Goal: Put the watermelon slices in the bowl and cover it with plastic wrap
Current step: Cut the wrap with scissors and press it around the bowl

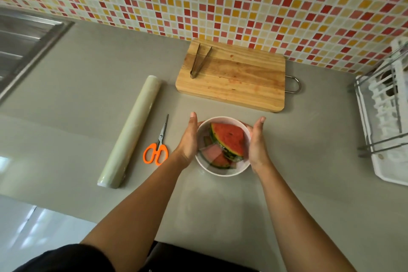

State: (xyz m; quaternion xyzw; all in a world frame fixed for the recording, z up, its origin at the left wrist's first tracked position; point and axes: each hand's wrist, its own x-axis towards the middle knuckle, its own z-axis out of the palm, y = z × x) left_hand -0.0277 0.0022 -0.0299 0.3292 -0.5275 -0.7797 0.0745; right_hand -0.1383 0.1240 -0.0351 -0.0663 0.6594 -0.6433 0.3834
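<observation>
A white bowl [223, 173] stands on the grey counter just in front of me, holding several watermelon slices [229, 137] with red flesh and green rind. A glossy sheet of plastic wrap [210, 151] lies over the bowl's top, blurring the lower slices, and a faint loose flap of it trails onto the counter on my side. My left hand [188, 141] is pressed flat against the bowl's left side. My right hand [257, 143] is pressed against its right side. Both hands have their fingers straight and together, cupping the bowl.
The plastic wrap roll [130, 132] lies to the left, with orange-handled scissors [157, 148] between it and the bowl. A wooden cutting board [238, 79] with metal tongs [199, 60] sits behind. There is a steel sink [24, 44] far left and a white dish rack [384, 117] far right.
</observation>
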